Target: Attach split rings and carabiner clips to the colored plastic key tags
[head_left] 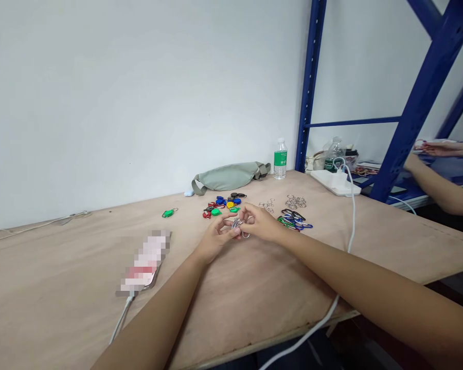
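My left hand (217, 235) and my right hand (259, 223) meet above the table, both closed on a silver carabiner (246, 236). Fingers cover much of it, so its other parts are hard to make out. Just behind my left hand lies a pile of round badge reels in blue, red, black and green, one of them a yellow reel (230, 205). Beyond my right hand are two groups of metal split rings (295, 201). Coloured carabiners (295, 220) in black, green and blue lie close to my right wrist. Apart at the left rests a green badge reel (168, 213) with a ring.
A phone (144, 262), partly blurred, charges at left. Along the wall are a grey-green waist bag (227, 177) and a water bottle (280, 160). A white cable (351, 216) runs from a power strip (334, 183) under my right forearm. Past the blue rack post (412, 97), another person's arms (440, 180) show.
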Tool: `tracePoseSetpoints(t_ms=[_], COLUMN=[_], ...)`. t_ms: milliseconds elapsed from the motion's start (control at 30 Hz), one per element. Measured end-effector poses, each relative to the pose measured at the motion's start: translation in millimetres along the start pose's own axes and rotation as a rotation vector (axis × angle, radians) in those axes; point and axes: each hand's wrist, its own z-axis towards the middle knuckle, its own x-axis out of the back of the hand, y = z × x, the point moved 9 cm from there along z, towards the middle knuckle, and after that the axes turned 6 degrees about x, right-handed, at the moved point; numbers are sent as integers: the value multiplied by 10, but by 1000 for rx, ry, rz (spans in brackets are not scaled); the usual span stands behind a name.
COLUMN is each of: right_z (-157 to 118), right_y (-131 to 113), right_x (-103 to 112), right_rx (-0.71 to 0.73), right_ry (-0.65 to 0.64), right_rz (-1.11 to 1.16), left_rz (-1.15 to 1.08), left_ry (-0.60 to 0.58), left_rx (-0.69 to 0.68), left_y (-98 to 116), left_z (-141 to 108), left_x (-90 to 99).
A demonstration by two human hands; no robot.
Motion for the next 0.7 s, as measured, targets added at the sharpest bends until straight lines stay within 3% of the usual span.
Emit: tracePoseSetpoints(t_ms=[200,367,700], right_z=[-28,-21,-64], right_y=[-115,-156,-264], right_x=[-146,-110,-173], right_rx=[47,142,146], right_ry=[-155,-131,-159], right_rz=[8,-244,-328], left_rz=[-25,-52,-170], left_ry=[-37,-16,46], left_rx=[21,133,148], left_y=[-41,-170,-196], left_z=[13,20,22], left_x=[-13,45,91])
